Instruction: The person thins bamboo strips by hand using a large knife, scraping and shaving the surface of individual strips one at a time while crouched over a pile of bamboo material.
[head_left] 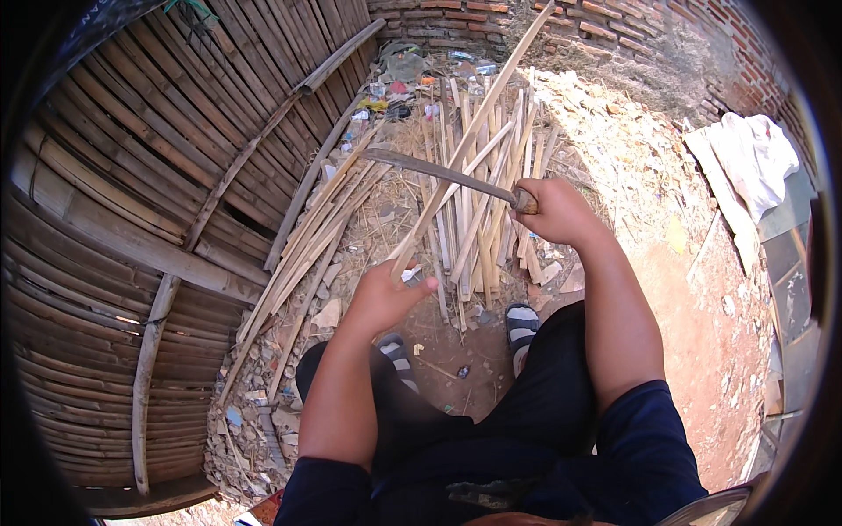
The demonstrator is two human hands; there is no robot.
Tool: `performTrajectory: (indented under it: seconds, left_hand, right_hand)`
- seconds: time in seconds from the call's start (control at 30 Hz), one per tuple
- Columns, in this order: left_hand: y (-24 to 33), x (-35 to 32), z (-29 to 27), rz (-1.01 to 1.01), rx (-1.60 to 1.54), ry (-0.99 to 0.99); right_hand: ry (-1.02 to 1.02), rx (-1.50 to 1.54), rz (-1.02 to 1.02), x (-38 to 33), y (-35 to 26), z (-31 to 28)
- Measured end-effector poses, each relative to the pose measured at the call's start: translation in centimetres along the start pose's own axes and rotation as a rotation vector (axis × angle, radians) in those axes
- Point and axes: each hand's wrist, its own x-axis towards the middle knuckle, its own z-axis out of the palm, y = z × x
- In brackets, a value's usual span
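Split bamboo strips [465,188] lie piled on the ground [702,333] between a bamboo wall [132,202] and a brick wall [614,22]. The left hand [386,294] is closed around one long bamboo slat [478,127], angled upward. The right hand [557,210] grips one curved machete [438,171], blade across the slat.

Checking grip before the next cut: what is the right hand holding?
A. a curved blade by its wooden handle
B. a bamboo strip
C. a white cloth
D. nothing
A: the right hand grips the wooden handle of a curved blade that lies across the long bamboo strip, while the left hand holds that strip's lower end.
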Motion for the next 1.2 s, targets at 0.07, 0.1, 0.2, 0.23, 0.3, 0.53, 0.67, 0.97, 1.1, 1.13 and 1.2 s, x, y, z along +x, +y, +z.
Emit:
performTrajectory:
  seconds: [0.07, 0.1, 0.2, 0.23, 0.3, 0.53, 0.67, 0.97, 1.1, 1.13, 1.2]
  left_hand:
    - [0.2, 0.0, -0.1, -0.012, 0.031, 0.001]
    - [0.4, 0.1, -0.2, -0.021, 0.060, -0.004]
    - [0.9, -0.1, -0.1, -0.064, 0.054, -0.042]
    - [1.1, -0.1, -0.1, -0.073, 0.037, -0.057]
    - [-0.9, 0.2, 1.3, 0.129, 0.009, 0.015]
    - [2.4, -1.3, 0.3, -0.066, 0.097, -0.084]
    - [1.8, -0.7, 0.5, -0.059, 0.069, -0.088]
    - [1.9, -1.7, 0.5, -0.028, 0.009, -0.064]
    - [2.4, -1.5, 0.4, -0.043, 0.047, -0.074]
    - [2.6, -1.5, 0.3, -0.066, 0.074, -0.085]
    - [2.4, -1.3, 0.2, -0.060, 0.036, -0.088]
  right_hand:
    - [0.005, -0.040, 0.037, -0.5, -0.5, -0.3]
    - [0.048, -0.066, -0.042, -0.6, -0.3, 0.5]
    - [-0.108, -0.133, -0.127, -0.9, -2.8, 1.6]
    - [-0.131, -0.171, -0.169, -1.0, -3.6, 2.1]
    - [-0.161, -0.170, -0.242, -1.5, -4.7, 2.1]
    - [-0.067, 0.049, -0.069, -0.5, 0.3, 0.0]
    - [0.014, 0.001, -0.014, -0.8, 0.6, -0.2]
    - [-0.107, -0.006, -0.207, -1.3, -2.5, 0.4]
    - [0.048, 0.089, 0.054, -0.7, 0.7, -0.9]
    - [0.066, 0.095, 0.131, -0.7, 1.1, -1.2]
    - [0.170, 0.090, 0.014, -0.9, 1.9, -0.1]
